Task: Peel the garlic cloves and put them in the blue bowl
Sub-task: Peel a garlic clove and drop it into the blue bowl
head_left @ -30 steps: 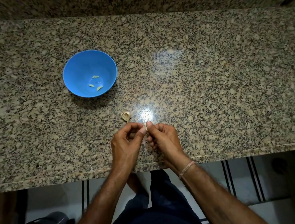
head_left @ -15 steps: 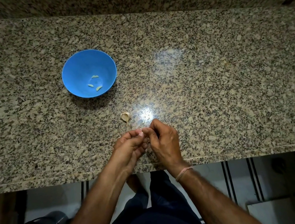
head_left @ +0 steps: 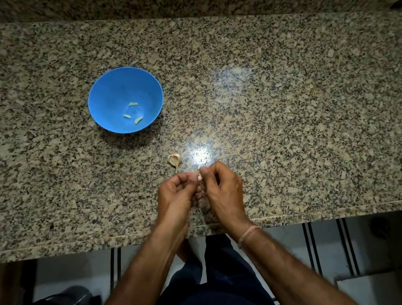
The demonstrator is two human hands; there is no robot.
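Nearest, under the counter (head_left: 321, 135) edge, are the person's legs and both forearms, w/ a thin band (head_left: 248, 233) on the right wrist. Just over the front edge the left hand (head_left: 175, 194) and right hand (head_left: 223, 188) meet. Both have the fingers curled and the tips close together, and they pinch one small pale clove (head_left: 200, 177) between them. I think the left hand steadies it while the right thumb works at the skin, i.e. the peeling step is in progress; how much skin is left is too small to tell. The hands are low and near the body, prob. so that peel falls on the stone and not in the food. Just beyond the left fingertips lies the bulb (head_left: 175, 160), apart from the hands but near, for an easy next pick; I cannot tell if cloves remain in it. Further back-left stands the bowl (head_left: 108, 87), well apart from the peeling, and 3 peeled cloves (head_left: 132, 104) lie at its bottom. So the task is partly done.
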